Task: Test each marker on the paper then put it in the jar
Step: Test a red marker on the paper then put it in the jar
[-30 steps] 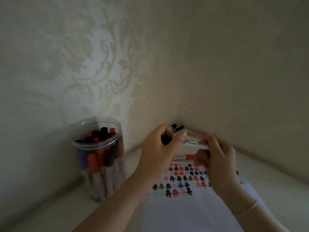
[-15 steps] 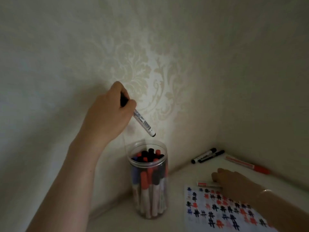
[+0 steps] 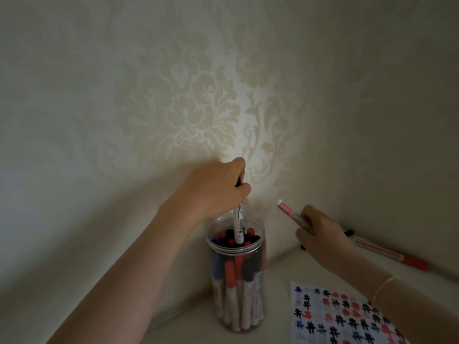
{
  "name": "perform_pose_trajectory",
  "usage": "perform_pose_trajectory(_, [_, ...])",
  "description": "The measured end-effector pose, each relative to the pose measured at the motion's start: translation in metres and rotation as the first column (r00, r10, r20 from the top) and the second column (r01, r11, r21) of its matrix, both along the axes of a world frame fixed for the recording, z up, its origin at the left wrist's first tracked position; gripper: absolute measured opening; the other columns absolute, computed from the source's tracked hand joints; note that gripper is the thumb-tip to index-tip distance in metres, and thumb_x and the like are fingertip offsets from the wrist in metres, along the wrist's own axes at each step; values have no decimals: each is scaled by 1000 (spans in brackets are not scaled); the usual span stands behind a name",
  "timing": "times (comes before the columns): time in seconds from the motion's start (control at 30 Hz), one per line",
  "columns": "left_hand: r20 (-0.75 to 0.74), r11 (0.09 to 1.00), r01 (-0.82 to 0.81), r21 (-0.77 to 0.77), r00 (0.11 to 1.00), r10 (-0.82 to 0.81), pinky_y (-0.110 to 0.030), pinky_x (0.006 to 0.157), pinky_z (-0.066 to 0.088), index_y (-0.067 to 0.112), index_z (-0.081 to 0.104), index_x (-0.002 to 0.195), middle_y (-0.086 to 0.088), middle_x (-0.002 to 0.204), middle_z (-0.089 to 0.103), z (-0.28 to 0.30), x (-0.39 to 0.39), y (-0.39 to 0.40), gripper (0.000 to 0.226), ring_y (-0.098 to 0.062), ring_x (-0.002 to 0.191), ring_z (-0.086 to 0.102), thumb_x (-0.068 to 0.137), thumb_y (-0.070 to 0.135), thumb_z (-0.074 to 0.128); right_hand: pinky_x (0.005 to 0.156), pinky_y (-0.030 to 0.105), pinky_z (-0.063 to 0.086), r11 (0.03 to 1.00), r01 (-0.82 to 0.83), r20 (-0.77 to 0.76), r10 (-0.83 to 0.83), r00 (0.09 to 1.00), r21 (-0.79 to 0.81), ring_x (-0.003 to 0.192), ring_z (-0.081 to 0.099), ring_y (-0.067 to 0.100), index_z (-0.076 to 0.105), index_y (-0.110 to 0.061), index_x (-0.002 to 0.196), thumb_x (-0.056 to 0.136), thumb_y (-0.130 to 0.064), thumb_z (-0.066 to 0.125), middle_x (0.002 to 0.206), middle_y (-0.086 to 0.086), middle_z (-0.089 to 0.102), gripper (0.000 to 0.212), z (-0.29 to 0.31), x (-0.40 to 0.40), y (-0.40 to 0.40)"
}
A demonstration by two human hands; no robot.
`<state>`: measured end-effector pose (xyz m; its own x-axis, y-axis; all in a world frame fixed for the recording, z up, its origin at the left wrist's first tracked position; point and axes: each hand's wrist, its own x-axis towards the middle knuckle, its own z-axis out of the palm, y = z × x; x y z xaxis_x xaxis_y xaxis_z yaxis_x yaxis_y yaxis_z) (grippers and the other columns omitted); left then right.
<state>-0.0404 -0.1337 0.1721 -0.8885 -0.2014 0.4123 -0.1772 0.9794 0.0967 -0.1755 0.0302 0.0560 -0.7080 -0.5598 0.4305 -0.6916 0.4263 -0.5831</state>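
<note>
A: Nearest us lies the paper on the desk, covered in black, red and blue test marks. What has changed?

B: Half a second ago we held the black marker above the jar. Now its lower end is down inside the rim, among the caps. We judge this one tested and nearly stowed.

A: Fingers?

B: The left hand pinches the marker's upper end, shaft upright. The right hand, flat on the paper before, has lifted and grips a red-ended marker, probably next.

A: Remaining?

B: Beyond, a red marker lies by the wall.
</note>
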Motion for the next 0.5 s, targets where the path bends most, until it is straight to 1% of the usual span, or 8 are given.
perform_pose_trajectory(0.07, [40,1000,12,-22,999,-11,-29,53,34,21,44,84,0,70,58,-4,-2,-1,11,-16,59,50,90,30,47,49,29,30,997,-24,125,33,992,-80,54,38,21,36,-13,70,84,-2,52,62,3,41,24,14,10,-10])
perform_pose_trajectory(0.1, [71,999,22,-30,997,-20,-30,54,36,21,44,85,0,71,58,-7,-4,-1,11,-16,61,51,90,31,47,50,27,30,991,-39,181,62,982,-127,53,37,21,38,-11,71,83,-3,52,60,4,40,20,21,15,-14])
perform_pose_trajectory(0.2, [155,997,72,10,985,-73,-39,61,46,20,44,92,-5,76,59,-15,-4,1,12,-23,68,56,93,32,47,51,29,34,958,-79,297,164,941,-277,54,39,19,42,-9,75,84,-6,52,62,8,42,14,39,29,-27])
perform_pose_trajectory(0.27, [173,995,90,47,980,-97,-43,66,49,19,44,95,-6,78,61,-15,0,3,13,-24,70,58,95,33,44,46,26,36,933,-74,337,201,920,-353,50,40,17,44,-7,79,86,-8,51,64,9,44,10,49,36,-32])
perform_pose_trajectory(0.37, [221,992,49,117,972,-74,-37,60,43,17,46,97,-6,76,59,-15,8,2,15,-22,68,55,97,30,38,40,21,35,896,-52,380,239,894,-441,48,40,15,43,-7,79,87,-6,49,64,9,45,10,55,40,-32])
perform_pose_trajectory(0.4, [266,994,15,112,963,-44,-36,61,41,15,48,97,-7,79,59,-15,8,0,16,-23,69,54,97,27,38,40,22,35,892,-46,395,244,886,-450,49,39,16,43,-8,79,87,-5,48,65,10,44,10,55,40,-31])
perform_pose_trajectory(0.43, [333,997,-13,75,943,-12,-35,64,42,11,52,98,-9,84,61,-17,9,-1,19,-24,73,55,96,24,39,42,24,35,891,-40,410,248,878,-452,50,39,16,43,-8,79,87,-5,48,65,10,44,10,54,40,-29])
perform_pose_trajectory(0.5, [458,1000,-13,-3,889,13,-36,77,47,6,62,100,-12,100,61,-27,7,-2,23,-27,88,57,94,19,44,42,26,34,896,-24,436,239,868,-444,49,39,17,43,-8,76,86,-5,48,61,9,44,12,50,40,-26])
